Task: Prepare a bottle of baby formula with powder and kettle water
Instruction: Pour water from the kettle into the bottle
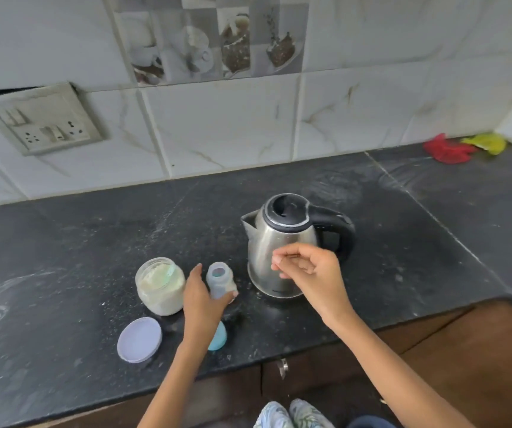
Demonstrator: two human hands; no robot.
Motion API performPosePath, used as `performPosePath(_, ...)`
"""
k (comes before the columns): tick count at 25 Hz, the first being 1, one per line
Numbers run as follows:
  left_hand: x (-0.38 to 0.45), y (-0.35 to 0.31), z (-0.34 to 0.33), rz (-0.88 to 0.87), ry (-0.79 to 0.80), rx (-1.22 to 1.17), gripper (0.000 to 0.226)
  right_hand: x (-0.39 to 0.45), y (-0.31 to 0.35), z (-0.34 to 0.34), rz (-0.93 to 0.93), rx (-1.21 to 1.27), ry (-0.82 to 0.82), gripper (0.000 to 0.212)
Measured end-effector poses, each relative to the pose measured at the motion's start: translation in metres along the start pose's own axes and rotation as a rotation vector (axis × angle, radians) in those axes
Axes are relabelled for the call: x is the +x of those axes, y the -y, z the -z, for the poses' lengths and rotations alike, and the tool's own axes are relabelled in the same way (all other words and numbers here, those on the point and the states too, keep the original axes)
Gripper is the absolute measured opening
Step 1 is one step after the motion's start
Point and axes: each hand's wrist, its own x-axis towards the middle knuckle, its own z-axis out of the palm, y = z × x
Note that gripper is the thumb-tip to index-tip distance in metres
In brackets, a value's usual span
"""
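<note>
A small clear baby bottle (220,278) stands upright on the black counter (88,242) with its top open. My left hand (200,302) grips it from the left, thumb on its right side. Just left of it is an open glass jar (160,284) of pale formula powder; the jar's lilac lid (139,338) lies flat in front. A blue bottle cap (217,340) lies behind my left wrist, partly hidden. The steel kettle (279,236), lid closed, stands right of the bottle, handle pointing right. My right hand (307,273) hovers before the kettle, fingers curled, holding nothing visible.
A tiled wall with a switch and socket plate (47,122) runs behind the counter. Red (446,149) and yellow (486,143) cloths lie in the far right corner. The counter's front edge drops to brown cabinets with a metal handle (283,367).
</note>
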Motion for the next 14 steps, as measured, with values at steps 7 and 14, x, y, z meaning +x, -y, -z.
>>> performPosePath(7,0.002,-0.006,-0.007,0.014,-0.066,-0.125,0.051,0.05,-0.007,0.103,0.429,-0.614,-0.096,0.035)
performPosePath(14,-0.006,-0.027,-0.005,-0.045,-0.117,-0.186,0.053,0.088,-0.021,0.109,0.161,-0.416,0.216,0.045)
